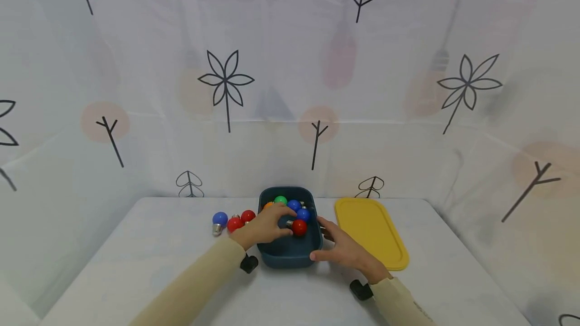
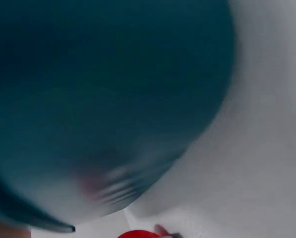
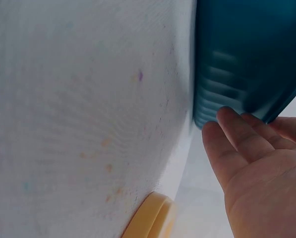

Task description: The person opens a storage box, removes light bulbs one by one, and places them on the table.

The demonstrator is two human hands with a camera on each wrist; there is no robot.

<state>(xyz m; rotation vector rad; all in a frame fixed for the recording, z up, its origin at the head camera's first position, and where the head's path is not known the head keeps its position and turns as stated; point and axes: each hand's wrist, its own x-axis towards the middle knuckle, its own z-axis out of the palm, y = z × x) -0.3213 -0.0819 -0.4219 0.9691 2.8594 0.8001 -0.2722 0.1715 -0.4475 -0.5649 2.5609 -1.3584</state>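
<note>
A dark teal plastic bin (image 1: pixel 290 258) holds several light bulbs toward its far end, among them a green bulb (image 1: pixel 281 199) and a blue bulb (image 1: pixel 294 206). Reaching over its left rim, my left hand (image 1: pixel 267 224) has thumb and fingers spread apart beside the metal base of a red bulb (image 1: pixel 299 228). The bin's outer wall (image 2: pixel 113 99) fills most of the left wrist view and hides that hand's fingers. My right hand (image 1: pixel 342 250) lies along the bin's right side, its fingers (image 3: pixel 242 136) extended at the ribbed outer wall and its thumb near the front corner.
Left of the bin, a blue bulb (image 1: pixel 220 219) and red bulbs (image 1: pixel 247 216) lie on the white table (image 1: pixel 149 255), partly behind my left hand. A yellow lid (image 1: pixel 371 230) lies flat to the right. A patterned white cloth (image 1: pixel 272 89) hangs behind the table.
</note>
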